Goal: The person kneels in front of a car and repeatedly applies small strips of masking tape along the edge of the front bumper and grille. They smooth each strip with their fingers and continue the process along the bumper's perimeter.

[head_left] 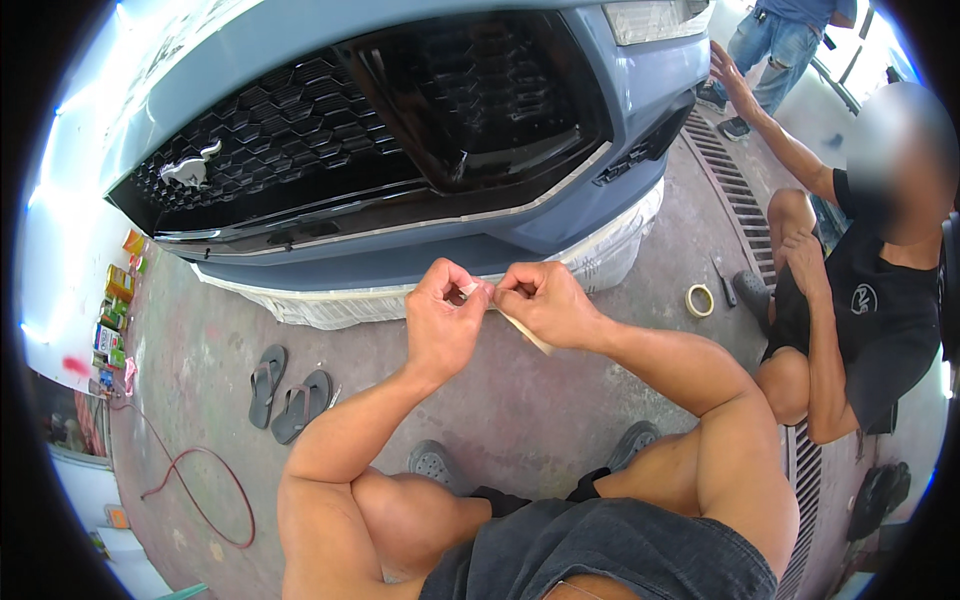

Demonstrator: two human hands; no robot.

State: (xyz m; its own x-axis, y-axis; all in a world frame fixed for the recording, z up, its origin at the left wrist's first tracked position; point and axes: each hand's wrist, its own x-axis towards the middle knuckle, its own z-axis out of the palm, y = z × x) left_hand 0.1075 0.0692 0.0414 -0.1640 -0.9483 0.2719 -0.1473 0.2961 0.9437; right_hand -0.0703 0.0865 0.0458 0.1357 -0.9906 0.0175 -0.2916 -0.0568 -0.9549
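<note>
Both grips pinching tape strip (520, 325): left hand (443, 325), right hand (545, 305). Tail dangling at 5 o'clock, might be folding onto itself or tearing crooked near bumper (420, 262).

A pale blue car front bumper (600, 215) is set behind the left hand (440, 325) and right hand (545, 305). Grey rubber flip-flops (285, 395) are laid left on the concrete floor (560, 400); a cream tape roll (699, 300) is placed right.
</note>
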